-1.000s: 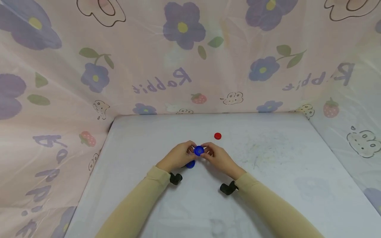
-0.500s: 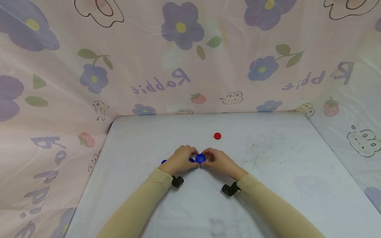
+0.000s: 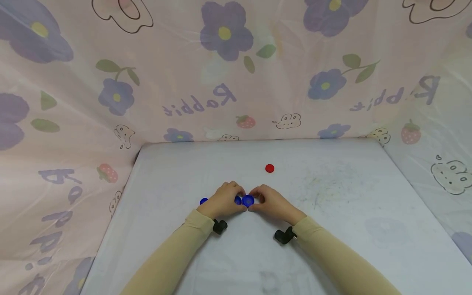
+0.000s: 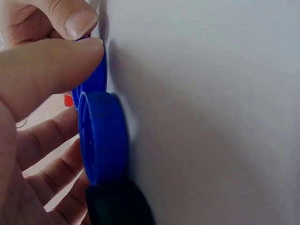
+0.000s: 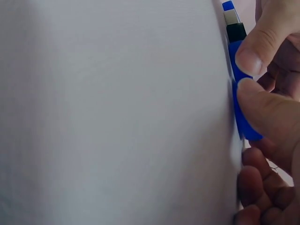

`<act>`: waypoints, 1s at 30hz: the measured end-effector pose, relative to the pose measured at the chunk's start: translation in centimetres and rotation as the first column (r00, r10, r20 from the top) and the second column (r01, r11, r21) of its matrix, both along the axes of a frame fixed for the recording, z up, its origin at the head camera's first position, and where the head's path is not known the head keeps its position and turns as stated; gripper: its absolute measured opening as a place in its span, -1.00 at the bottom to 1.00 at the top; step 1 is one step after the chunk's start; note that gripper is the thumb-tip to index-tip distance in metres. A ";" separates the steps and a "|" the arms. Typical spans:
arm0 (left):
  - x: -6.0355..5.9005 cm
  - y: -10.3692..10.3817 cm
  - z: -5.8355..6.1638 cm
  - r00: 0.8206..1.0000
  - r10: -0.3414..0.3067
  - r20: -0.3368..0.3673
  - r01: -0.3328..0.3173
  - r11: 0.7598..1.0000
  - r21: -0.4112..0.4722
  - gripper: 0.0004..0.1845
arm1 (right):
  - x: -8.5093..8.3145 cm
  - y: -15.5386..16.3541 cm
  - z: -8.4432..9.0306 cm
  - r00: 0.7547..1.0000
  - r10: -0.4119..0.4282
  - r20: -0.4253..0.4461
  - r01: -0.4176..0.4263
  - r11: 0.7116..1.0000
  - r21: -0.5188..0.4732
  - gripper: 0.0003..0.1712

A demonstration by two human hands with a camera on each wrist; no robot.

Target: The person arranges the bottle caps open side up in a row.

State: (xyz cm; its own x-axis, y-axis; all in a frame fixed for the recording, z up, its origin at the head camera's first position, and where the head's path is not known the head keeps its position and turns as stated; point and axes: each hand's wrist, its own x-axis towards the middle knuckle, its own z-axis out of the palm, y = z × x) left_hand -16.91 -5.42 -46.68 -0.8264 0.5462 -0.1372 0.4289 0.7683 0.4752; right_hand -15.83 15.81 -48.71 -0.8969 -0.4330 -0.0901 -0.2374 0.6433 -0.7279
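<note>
Both hands meet over the white table. My left hand (image 3: 225,200) and my right hand (image 3: 274,201) pinch one blue bottle cap (image 3: 248,200) from its two sides, thumbs nearest me. This cap lies at the right end of a row, hollow side up. Beside it, under the left hand, sits another blue cap (image 4: 105,136). A dark cap (image 4: 119,204) follows, then a white cap (image 5: 231,17) and a further blue cap (image 3: 204,201), which shows left of the left wrist. The head view hides the dark and white caps behind the left hand.
A red bottle cap (image 3: 270,168) lies alone on the table (image 3: 332,229), farther back and slightly right of the hands. Patterned cloth (image 3: 258,82) walls the table at the back and both sides. A black wrist camera (image 3: 284,236) juts from the right sleeve.
Both hands have come nearer to me and lower with the blue cap, bringing it down beside the other blue cap. The row's left-end cap has come into sight. The red cap has stayed put.
</note>
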 end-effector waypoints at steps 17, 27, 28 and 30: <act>0.0 -0.1 -0.3 1.000 -0.002 -0.021 0.002 1.000 -0.004 -0.58 | 0.2 -0.1 0.2 1.000 -0.001 -0.016 0.001 1.000 0.024 -0.51; 0.1 -0.1 0.2 1.000 -0.007 0.010 0.008 1.000 -0.009 -0.50 | 0.1 0.3 0.8 0.999 -0.029 0.014 0.028 0.999 0.041 -0.48; 0.1 -0.1 0.3 1.000 -0.007 0.024 0.007 1.000 -0.007 -0.48 | 0.1 0.5 0.9 0.999 -0.036 0.020 0.035 0.999 0.041 -0.49; 0.1 -0.2 0.7 0.998 0.000 0.061 0.000 1.000 0.006 -0.43 | -0.1 0.9 1.0 0.998 -0.055 0.031 0.053 0.998 0.045 -0.49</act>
State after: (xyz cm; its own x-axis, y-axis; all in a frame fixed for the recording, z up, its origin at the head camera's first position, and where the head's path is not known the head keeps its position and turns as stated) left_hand -16.86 -5.59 -45.97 -0.8166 0.5470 -0.1842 0.3989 0.7655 0.5049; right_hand -15.91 16.70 -47.69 -0.9152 -0.3791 -0.1370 -0.1788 0.6864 -0.7049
